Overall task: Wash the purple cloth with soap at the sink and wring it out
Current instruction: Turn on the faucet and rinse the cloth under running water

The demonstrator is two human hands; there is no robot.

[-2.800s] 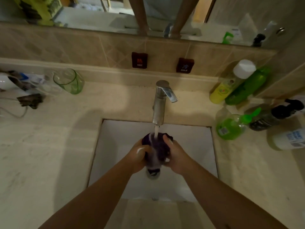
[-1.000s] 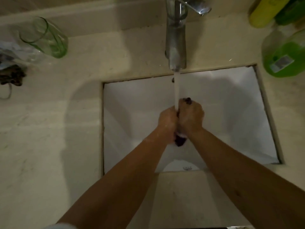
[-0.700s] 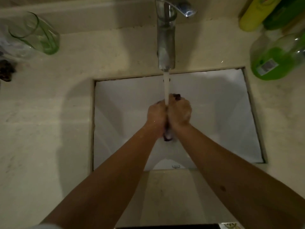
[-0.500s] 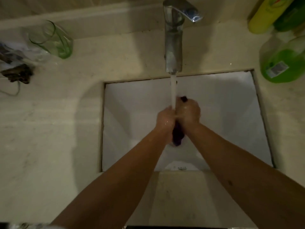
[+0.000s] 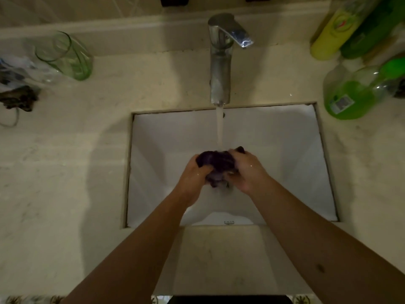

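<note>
Your purple cloth [image 5: 215, 166] is a dark, wet, bunched wad held low over the white sink [image 5: 285, 150], just under the water stream [image 5: 219, 126] running from the chrome faucet [image 5: 220, 62]. Your left hand [image 5: 194, 174] grips its left side, fingers curled into the folds. Your right hand [image 5: 246, 170] clutches the right side, a corner poking out above its fingers. Both forearms converge on the cloth.
</note>
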